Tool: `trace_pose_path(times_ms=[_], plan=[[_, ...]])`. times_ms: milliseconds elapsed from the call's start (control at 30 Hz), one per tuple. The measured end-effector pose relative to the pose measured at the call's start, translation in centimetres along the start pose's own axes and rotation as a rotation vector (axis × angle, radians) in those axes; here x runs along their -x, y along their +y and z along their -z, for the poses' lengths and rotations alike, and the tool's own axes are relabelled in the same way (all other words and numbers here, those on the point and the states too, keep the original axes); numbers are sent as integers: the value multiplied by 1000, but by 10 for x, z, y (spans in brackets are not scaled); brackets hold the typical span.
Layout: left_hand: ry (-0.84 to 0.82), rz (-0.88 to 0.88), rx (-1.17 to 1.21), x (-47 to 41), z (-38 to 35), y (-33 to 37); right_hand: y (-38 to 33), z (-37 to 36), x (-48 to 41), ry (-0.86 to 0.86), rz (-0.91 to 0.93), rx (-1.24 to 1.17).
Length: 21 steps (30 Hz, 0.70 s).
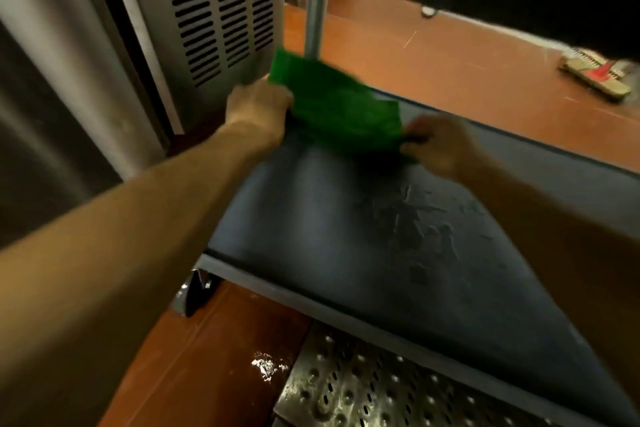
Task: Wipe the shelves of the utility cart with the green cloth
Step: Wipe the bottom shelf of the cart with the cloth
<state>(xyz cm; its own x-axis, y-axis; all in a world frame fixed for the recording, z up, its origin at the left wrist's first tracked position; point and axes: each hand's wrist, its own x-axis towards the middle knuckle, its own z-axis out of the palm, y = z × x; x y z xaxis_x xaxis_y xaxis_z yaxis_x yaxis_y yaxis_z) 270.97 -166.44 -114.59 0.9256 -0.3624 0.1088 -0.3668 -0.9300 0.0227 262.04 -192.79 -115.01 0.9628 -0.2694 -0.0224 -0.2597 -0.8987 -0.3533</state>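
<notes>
Head view: left hand (258, 107) at eleven o'clock and right hand (440, 146) at two o'clock each grip one end of the green cloth (332, 107). It is stretched at twelve o'clock over the far end of the cart's lower shelf (346, 236), probably to spread a fresh face for wiping. The cloth looks bright, flat and motion-blurred.

Left hand (258, 107) and right hand (437, 146) hold the green cloth (334, 107) stretched over the cart's dark shelf (346, 236).

Green cloth (332, 104), dark grey shelf (346, 236).
</notes>
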Motion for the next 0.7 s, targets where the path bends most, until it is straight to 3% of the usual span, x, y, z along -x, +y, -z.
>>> trace_pose_path(times_ms=[67, 133, 233, 300, 400, 700], plan=[[-205, 33, -61, 16, -30, -3, -8, -34, 32, -133, 11, -31], [-250, -9, -99, 29, -48, -6, -2, -53, 36, -148, 7, 15], [-177, -61, -94, 29, -52, -22, 0, -54, 22, -56, 86, 206], [-135, -91, -99, 31, -55, -28, -2, -60, 23, -87, 120, 321], [-67, -127, -111, 34, -57, -32, 2, -61, 21, -67, 118, 224], [-77, -158, -116, 62, -34, -19, 4, -67, 42, 98, 176, 113]])
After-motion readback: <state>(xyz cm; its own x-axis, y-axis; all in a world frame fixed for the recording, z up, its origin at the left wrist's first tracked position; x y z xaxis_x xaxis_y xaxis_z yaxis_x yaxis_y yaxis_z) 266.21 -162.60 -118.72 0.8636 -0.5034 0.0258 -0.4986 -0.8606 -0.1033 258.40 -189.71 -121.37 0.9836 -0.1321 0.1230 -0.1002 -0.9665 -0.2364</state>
